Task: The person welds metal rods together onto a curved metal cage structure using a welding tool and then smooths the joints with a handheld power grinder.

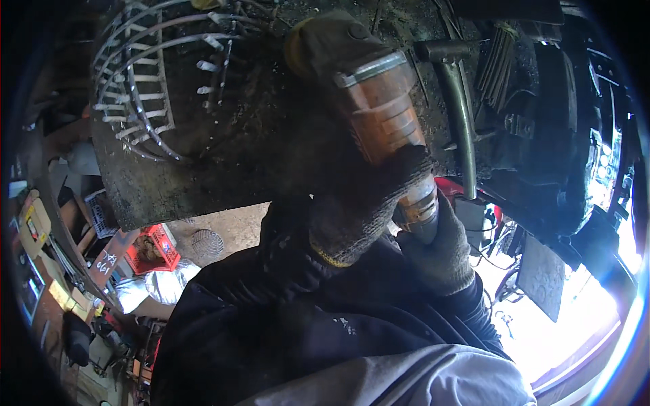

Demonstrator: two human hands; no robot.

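Note:
An orange angle grinder [386,111] with a dark grey head lies slantwise over the dark workbench [176,189], its head toward the far side. Around the lower part of its body my gloved left hand [362,210] is closed. My gloved right hand [437,254] grips the rear end of the grinder, close to my body. The disc side of the head is in shadow, so its contact with anything cannot be made out. At the far left of the bench sits a round frame of bent metal rods with short crosspieces [139,88].
Right of the grinder lies a hammer [460,115] with a metal handle, beside a bundle of thin rods [497,68]. A red crate [152,250] stands below the bench at left, near cluttered shelving. Bright light comes in at the lower right.

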